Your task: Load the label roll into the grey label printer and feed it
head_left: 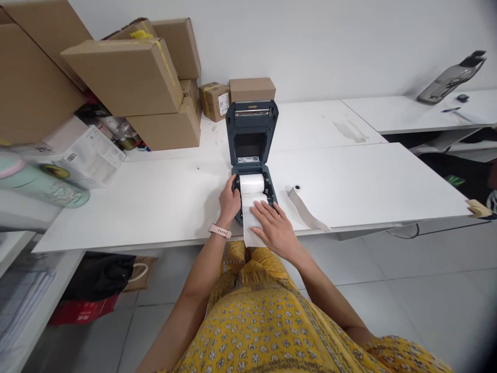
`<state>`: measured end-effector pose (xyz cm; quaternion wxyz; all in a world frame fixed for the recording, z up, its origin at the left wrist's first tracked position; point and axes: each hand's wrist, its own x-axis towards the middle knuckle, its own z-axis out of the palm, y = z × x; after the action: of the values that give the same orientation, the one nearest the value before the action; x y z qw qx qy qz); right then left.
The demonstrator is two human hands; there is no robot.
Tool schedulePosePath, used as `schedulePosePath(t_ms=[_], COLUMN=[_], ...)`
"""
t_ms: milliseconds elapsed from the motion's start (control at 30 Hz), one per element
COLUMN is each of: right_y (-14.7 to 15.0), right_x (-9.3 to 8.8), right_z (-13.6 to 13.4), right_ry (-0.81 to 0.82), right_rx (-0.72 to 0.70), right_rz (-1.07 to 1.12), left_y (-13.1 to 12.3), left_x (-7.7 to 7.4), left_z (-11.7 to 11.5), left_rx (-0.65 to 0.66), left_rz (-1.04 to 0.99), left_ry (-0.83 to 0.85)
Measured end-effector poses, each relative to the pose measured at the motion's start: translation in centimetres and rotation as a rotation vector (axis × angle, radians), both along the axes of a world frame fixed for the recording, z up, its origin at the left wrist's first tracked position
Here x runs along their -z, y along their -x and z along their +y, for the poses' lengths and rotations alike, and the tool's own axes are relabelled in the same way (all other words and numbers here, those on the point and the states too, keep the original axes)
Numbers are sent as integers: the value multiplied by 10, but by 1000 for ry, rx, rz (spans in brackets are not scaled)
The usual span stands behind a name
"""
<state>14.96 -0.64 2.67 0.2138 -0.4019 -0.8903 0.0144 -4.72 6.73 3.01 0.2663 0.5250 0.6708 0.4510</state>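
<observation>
A dark label printer (232,140) stands on the white table with its lid raised upright. Inside it sits a roll of white paper (251,184), whose loose strip (251,235) runs forward over the table's front edge. My left hand (229,201) grips the printer's left side beside the roll, fingers closed, thumb on top. Flat on the paper strip lies my right hand (274,227), fingers stretched out, its fingertips close to the printer's right front. A second small paper roll (297,188), partly unwound, rests on the table to the right of the printer.
Cardboard boxes (124,77) are stacked at the back left, with smaller boxes (252,89) behind the printer. A mint bottle (42,181) leans at far left. A grey water bottle (446,83) and a pen (451,109) are on the right-hand table.
</observation>
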Motion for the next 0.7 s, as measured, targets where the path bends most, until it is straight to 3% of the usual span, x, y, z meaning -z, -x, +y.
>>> schedulePosePath(t_ms=[267, 600, 700], right_y=[-3, -4, -15], right_x=[3, 4, -12], right_z=[0, -3, 16], right_ry=[6, 80, 83], right_rx=[-8, -39, -97], right_rz=[64, 160, 324], left_y=[0, -22, -19], left_x=[9, 6, 7], left_z=[-6, -70, -75], left_rx=[52, 85, 108], left_rz=[-126, -383, -435], left_ry=[-16, -38, -13])
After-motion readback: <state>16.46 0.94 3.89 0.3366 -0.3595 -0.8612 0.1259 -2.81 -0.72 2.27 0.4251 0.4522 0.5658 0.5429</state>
